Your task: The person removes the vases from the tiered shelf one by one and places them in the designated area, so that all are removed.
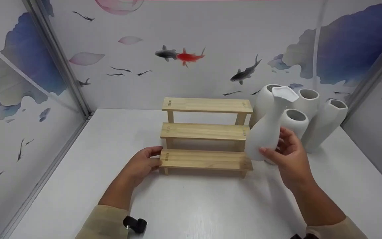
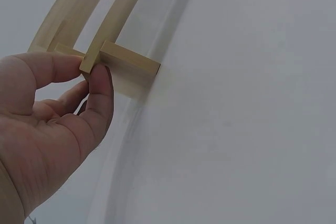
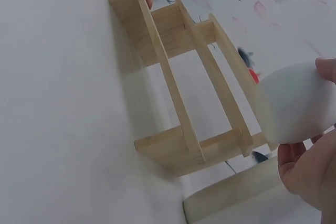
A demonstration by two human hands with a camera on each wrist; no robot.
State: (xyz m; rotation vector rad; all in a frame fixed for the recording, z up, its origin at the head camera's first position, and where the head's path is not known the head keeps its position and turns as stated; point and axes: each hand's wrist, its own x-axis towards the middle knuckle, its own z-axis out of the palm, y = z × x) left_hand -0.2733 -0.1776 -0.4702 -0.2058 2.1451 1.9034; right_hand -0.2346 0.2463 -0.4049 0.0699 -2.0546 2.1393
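My right hand (image 1: 292,159) grips a white vase (image 1: 265,132) with a narrow neck and flared, wavy rim, thumb at the front of its rounded body. The vase is tilted slightly and overlaps the right end of a three-step wooden shelf (image 1: 206,159) in the head view. From the right wrist, the vase's smooth base (image 3: 294,103) faces the camera. At the shelf's left end, my left hand (image 1: 143,163) pinches the edge of the lowest board; the left wrist view shows thumb and fingers on the board's corner (image 2: 90,61).
Several other white vases stand behind and right of the shelf, among them a tall angular one (image 1: 325,126) and a round-mouthed one (image 1: 295,121). Printed wall panels (image 1: 211,33) enclose the white table (image 1: 184,205) at the back and sides.
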